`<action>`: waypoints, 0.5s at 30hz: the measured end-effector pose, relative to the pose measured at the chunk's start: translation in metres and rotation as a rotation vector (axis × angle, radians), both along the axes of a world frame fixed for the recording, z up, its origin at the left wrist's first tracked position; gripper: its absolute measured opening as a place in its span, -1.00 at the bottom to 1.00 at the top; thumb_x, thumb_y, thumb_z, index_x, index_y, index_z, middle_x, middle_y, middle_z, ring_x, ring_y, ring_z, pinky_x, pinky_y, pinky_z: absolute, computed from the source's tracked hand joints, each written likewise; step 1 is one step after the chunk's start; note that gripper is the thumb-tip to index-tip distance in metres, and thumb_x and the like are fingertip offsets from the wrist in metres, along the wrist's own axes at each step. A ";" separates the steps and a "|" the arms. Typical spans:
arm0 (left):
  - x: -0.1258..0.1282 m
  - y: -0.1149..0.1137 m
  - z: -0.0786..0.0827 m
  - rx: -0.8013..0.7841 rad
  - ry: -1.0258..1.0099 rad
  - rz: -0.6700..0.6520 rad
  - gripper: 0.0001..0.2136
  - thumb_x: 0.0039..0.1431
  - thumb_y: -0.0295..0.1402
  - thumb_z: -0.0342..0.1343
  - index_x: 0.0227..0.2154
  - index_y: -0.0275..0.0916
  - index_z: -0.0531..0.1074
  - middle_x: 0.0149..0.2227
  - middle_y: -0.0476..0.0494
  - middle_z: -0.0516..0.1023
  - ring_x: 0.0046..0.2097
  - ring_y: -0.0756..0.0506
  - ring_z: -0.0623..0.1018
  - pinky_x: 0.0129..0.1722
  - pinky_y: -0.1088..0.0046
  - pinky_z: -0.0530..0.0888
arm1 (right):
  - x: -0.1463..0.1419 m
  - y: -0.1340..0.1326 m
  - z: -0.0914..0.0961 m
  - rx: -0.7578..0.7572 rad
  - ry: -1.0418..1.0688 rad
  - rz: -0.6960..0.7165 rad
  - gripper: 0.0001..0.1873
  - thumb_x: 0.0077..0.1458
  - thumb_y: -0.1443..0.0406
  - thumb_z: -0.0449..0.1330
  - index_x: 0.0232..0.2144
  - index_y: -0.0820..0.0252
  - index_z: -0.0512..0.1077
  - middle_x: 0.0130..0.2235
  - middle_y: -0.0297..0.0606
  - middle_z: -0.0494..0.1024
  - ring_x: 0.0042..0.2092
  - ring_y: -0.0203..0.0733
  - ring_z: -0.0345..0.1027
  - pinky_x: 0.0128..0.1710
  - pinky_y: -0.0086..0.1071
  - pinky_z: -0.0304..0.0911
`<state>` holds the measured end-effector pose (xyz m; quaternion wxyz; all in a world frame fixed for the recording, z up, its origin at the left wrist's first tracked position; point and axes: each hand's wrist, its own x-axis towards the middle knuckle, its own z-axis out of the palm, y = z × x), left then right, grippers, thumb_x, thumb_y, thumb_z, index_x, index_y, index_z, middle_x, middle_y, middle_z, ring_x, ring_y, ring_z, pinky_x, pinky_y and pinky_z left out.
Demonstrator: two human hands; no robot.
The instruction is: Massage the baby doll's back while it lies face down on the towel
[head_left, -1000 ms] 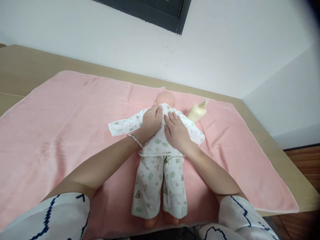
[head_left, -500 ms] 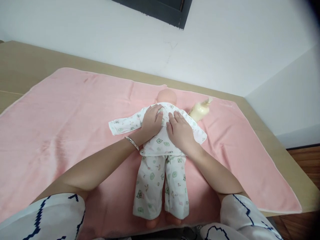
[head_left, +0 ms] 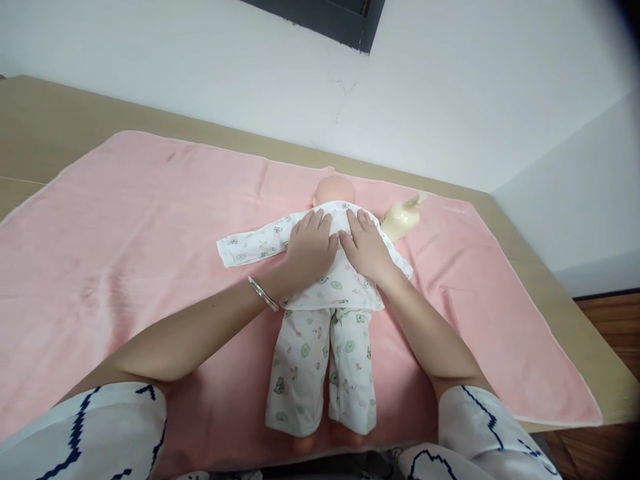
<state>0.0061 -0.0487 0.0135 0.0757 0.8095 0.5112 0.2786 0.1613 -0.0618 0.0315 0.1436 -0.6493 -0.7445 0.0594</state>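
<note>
A baby doll (head_left: 334, 191) in a white long-sleeved top (head_left: 337, 288) and matching white trousers (head_left: 299, 373), both printed with small green figures, lies stretched out with its head away from me. No face shows; only the bald head is visible. On the left part of the doll's upper body rests my left hand (head_left: 313, 247), flat with fingers out, a silver bangle (head_left: 263, 293) at its wrist. My right hand (head_left: 367, 247) lies flat on the right part, fingers stretched. Both thumbs point inward, close together. Neither hand grips anything.
Beneath the doll spreads a pink blanket (head_left: 165, 220) over a wooden table (head_left: 60, 110). A pale yellow pump bottle (head_left: 401, 220) lies beside the doll's right-hand sleeve. Behind the table stands a white wall (head_left: 425, 100) with a dark frame (head_left: 345, 27) at the top.
My right hand has slid slightly up toward the doll's shoulder and turned more upright. The left hand has shifted a little to the right, its thumb nearer the other hand.
</note>
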 end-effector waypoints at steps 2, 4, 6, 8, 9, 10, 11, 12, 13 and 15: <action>-0.004 0.012 0.000 -0.060 -0.023 -0.003 -0.52 0.36 -0.31 -0.12 0.24 -0.45 0.29 0.32 -0.41 0.30 0.37 -0.33 0.25 0.37 -0.02 0.18 | -0.007 -0.008 0.003 0.008 -0.053 -0.015 -0.31 0.39 0.11 -0.18 0.40 0.44 0.01 0.41 0.25 0.07 0.46 0.24 -0.13 0.42 0.11 -0.15; -0.007 0.025 -0.002 -0.108 -0.054 0.002 -0.52 0.35 -0.29 -0.10 0.23 -0.43 0.29 0.33 -0.39 0.30 0.38 -0.31 0.24 0.39 -0.03 0.13 | -0.014 -0.020 0.007 0.016 -0.101 -0.013 -0.33 0.38 0.14 -0.18 0.38 0.48 0.04 0.38 0.26 0.13 0.44 0.25 -0.07 0.41 0.09 -0.10; -0.008 0.030 -0.005 -0.094 -0.071 0.010 -0.54 0.35 -0.28 -0.10 0.22 -0.38 0.31 0.32 -0.36 0.32 0.37 -0.30 0.26 0.40 -0.03 0.13 | -0.020 -0.030 0.009 0.024 -0.126 0.010 -0.34 0.37 0.18 -0.15 0.37 0.50 0.07 0.38 0.26 0.15 0.44 0.25 -0.05 0.40 0.07 -0.05; -0.006 0.027 -0.008 -0.028 -0.069 0.021 -0.57 0.35 -0.29 -0.11 0.19 -0.37 0.33 0.29 -0.37 0.37 0.36 -0.32 0.28 0.38 -0.04 0.15 | -0.022 -0.033 0.009 0.034 -0.105 0.033 -0.37 0.36 0.22 -0.15 0.35 0.46 0.13 0.37 0.19 0.19 0.43 0.20 -0.02 0.41 0.04 -0.02; -0.004 0.023 -0.008 0.005 -0.063 0.026 -0.57 0.36 -0.29 -0.11 0.19 -0.39 0.33 0.27 -0.40 0.38 0.35 -0.35 0.28 0.36 -0.06 0.16 | -0.020 -0.031 0.009 0.035 -0.075 0.038 -0.38 0.36 0.23 -0.16 0.35 0.44 0.14 0.37 0.15 0.21 0.43 0.17 -0.01 0.41 0.03 -0.01; -0.002 0.018 -0.009 0.034 -0.055 0.026 -0.56 0.36 -0.29 -0.11 0.18 -0.41 0.33 0.26 -0.44 0.38 0.35 -0.38 0.28 0.35 -0.07 0.17 | -0.018 -0.027 0.008 0.032 -0.041 0.039 -0.39 0.35 0.23 -0.16 0.35 0.42 0.15 0.37 0.12 0.21 0.43 0.16 -0.01 0.41 0.03 -0.01; 0.000 0.012 -0.010 0.054 -0.047 0.023 -0.56 0.36 -0.29 -0.12 0.19 -0.44 0.31 0.26 -0.48 0.37 0.35 -0.40 0.27 0.34 -0.09 0.18 | -0.014 -0.022 0.006 0.029 -0.008 0.037 -0.38 0.35 0.22 -0.16 0.35 0.40 0.14 0.38 0.10 0.19 0.44 0.15 -0.03 0.41 0.04 -0.02; 0.002 0.007 -0.010 0.065 -0.039 0.016 -0.55 0.37 -0.30 -0.13 0.19 -0.46 0.30 0.27 -0.51 0.36 0.36 -0.41 0.26 0.34 -0.10 0.18 | -0.010 -0.015 0.005 0.028 0.017 0.034 -0.38 0.35 0.21 -0.15 0.36 0.38 0.12 0.40 0.09 0.16 0.45 0.15 -0.06 0.41 0.06 -0.04; 0.003 0.003 -0.010 0.074 -0.032 0.007 -0.55 0.37 -0.31 -0.14 0.20 -0.46 0.28 0.28 -0.52 0.34 0.36 -0.42 0.25 0.34 -0.11 0.18 | -0.007 -0.010 0.003 0.028 0.032 0.034 -0.36 0.34 0.20 -0.14 0.37 0.36 0.10 0.41 0.08 0.11 0.46 0.16 -0.11 0.42 0.09 -0.07; 0.004 -0.001 -0.010 0.085 -0.020 -0.006 -0.56 0.36 -0.34 -0.15 0.22 -0.44 0.26 0.30 -0.51 0.31 0.37 -0.40 0.25 0.34 -0.10 0.18 | -0.003 -0.003 0.000 0.027 0.042 0.042 -0.35 0.34 0.19 -0.13 0.38 0.36 0.08 0.44 0.09 0.04 0.47 0.17 -0.18 0.42 0.14 -0.14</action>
